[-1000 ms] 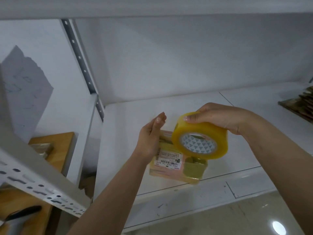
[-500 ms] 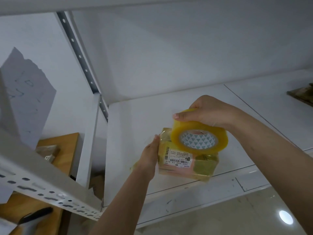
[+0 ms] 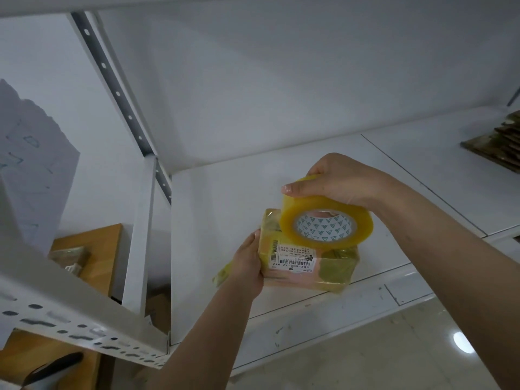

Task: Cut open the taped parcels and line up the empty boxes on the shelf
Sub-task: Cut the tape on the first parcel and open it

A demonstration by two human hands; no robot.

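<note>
A small taped parcel (image 3: pixel 332 270) with a white barcode label sits on the white shelf (image 3: pixel 213 220) near its front edge. My left hand (image 3: pixel 249 266) grips the parcel's left end, thumb on top. My right hand (image 3: pixel 334 181) holds a yellow tape roll (image 3: pixel 326 223) by its rim, and the roll stands tilted on the parcel's top. A crumpled strip of tape (image 3: pixel 222 274) trails out below my left hand.
A stack of flattened cardboard (image 3: pixel 498 142) lies at the shelf's far right. A perforated white shelf rail (image 3: pixel 70 319) crosses the lower left, with an upright post (image 3: pixel 139 235) behind it. A wooden table (image 3: pixel 92 249) with a small taped parcel (image 3: pixel 70 254) stands left. Paper (image 3: pixel 33 164) hangs at left.
My left hand dropped from the parcel's top edge to grip its left end. The tape roll and right hand shifted onto the parcel's top. The parcel turned slightly.
</note>
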